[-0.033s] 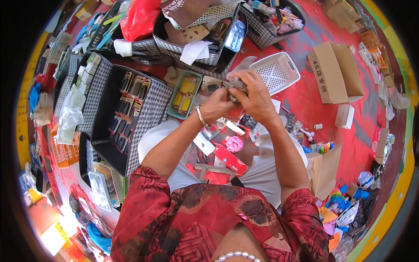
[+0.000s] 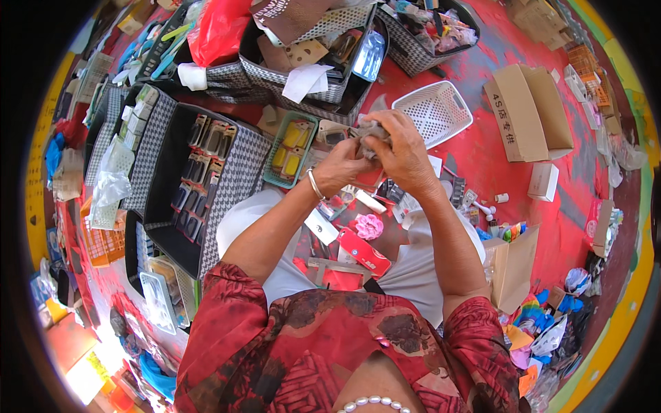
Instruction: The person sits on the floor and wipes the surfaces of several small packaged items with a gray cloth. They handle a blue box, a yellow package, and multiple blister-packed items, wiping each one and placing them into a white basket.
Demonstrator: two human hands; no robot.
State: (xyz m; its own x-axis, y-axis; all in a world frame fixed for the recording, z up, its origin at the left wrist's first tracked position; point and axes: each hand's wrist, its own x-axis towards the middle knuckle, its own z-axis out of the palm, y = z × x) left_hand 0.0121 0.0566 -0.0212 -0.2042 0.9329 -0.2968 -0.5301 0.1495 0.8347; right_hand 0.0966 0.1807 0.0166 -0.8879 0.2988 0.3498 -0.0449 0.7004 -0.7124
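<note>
In front of my lap, my two hands meet around a crumpled grey cloth [image 2: 372, 132]. My right hand [image 2: 401, 150] has its fingers curled over the cloth, pressing it from the right. My left hand [image 2: 342, 165], with a bangle at the wrist, is closed right beside it; whatever it grips is mostly hidden by the fingers. Under the hands lie small packaged goods, among them a white box [image 2: 321, 226], a pink flower [image 2: 369, 226] and a red box [image 2: 365, 252]. Just left of my hands stands a green basket [image 2: 272, 164] with yellow packaged pieces inside.
Beyond my right hand lies a white perforated basket [image 2: 447, 133]. On the left a houndstooth bin [image 2: 232, 168] holds rows of carded dark items [image 2: 193, 203]. An open cardboard box [image 2: 505, 113] and a small white box [image 2: 544, 182] sit on the red floor at right.
</note>
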